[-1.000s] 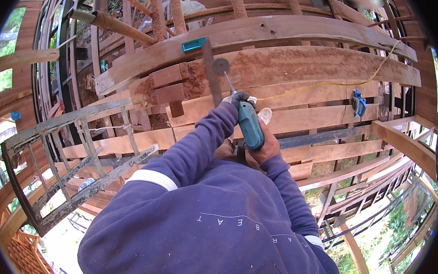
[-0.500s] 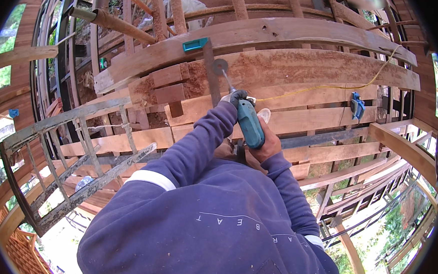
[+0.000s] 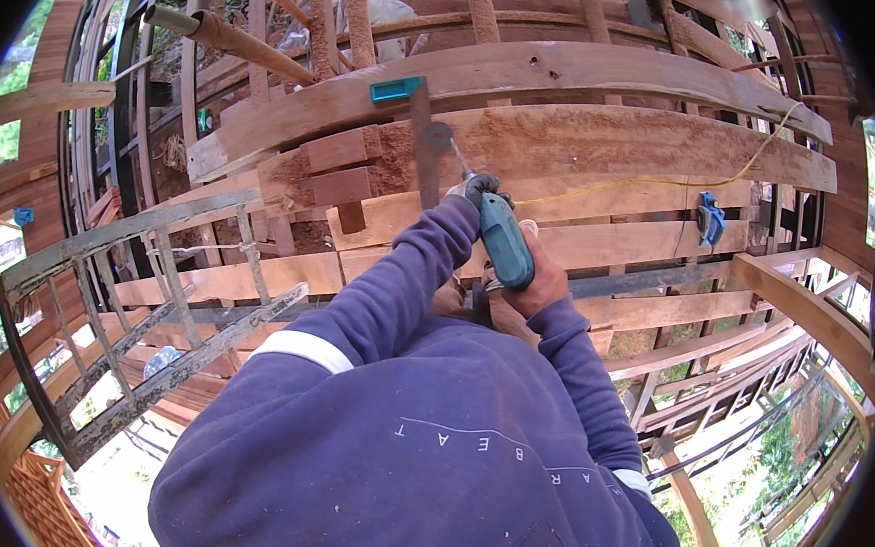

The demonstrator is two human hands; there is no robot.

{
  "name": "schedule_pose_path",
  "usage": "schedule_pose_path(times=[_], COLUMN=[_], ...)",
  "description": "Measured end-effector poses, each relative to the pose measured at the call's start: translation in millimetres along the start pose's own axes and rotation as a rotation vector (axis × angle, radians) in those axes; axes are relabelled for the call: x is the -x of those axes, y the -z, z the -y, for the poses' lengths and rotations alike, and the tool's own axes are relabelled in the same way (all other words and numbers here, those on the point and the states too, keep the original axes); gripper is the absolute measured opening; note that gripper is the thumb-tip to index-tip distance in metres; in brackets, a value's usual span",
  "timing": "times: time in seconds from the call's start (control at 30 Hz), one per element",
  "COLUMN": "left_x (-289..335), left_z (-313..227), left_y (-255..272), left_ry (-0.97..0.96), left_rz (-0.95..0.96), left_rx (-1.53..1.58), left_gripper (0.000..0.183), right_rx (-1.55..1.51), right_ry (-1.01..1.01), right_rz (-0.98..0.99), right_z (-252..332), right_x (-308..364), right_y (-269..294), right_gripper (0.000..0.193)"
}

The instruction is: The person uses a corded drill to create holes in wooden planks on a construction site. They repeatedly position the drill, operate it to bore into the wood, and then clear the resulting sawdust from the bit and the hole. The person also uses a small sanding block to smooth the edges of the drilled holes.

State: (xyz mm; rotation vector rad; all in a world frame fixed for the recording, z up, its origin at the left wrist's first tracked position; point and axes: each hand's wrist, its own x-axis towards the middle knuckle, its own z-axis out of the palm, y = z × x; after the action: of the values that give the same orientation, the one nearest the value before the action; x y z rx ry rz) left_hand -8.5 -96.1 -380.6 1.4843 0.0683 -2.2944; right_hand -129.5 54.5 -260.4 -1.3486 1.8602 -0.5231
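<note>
A teal power tool (image 3: 506, 243) with a long rounded body is in both my hands. My left hand (image 3: 475, 190), in a dark glove, wraps round its narrow front end. My bare right hand (image 3: 544, 280) grips the rear of the body. From the front a thin pale shaft runs to a small grey disc (image 3: 439, 136). That disc overlaps the edge of a dark flat blade in this view; whether they touch I cannot tell. The blade belongs to a square (image 3: 397, 90) with a teal handle, lying across the wooden planks.
Sawdust covers a wide plank (image 3: 606, 133); a thick beam (image 3: 630, 70) lies beyond it. A yellow cord (image 3: 664, 174) trails right. At the right is a blue tool (image 3: 709, 220). Short wooden blocks (image 3: 339, 185) sit left, near a weathered ladder-like frame (image 3: 168, 257). Gaps separate several planks.
The view has shifted slightly. Both hands keep their hold on the power tool, and its disc stays by the square's blade.
</note>
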Motion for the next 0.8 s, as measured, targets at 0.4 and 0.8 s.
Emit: schedule_pose_path(times=[0.4, 0.8], left_x=[14, -8], left_z=[-5, -89], left_y=[29, 79], left_ry=[-0.057, -1.073], left_rz=[-0.024, -0.591], left_rx=[0.037, -1.756], left_gripper=[0.033, 0.061], right_rx=[-0.114, -0.652], right_ry=[0.03, -0.139], right_rz=[0.021, -0.213], right_z=[18, 2], right_x=[3, 42], right_y=[-9, 2], right_gripper=[0.085, 0.054])
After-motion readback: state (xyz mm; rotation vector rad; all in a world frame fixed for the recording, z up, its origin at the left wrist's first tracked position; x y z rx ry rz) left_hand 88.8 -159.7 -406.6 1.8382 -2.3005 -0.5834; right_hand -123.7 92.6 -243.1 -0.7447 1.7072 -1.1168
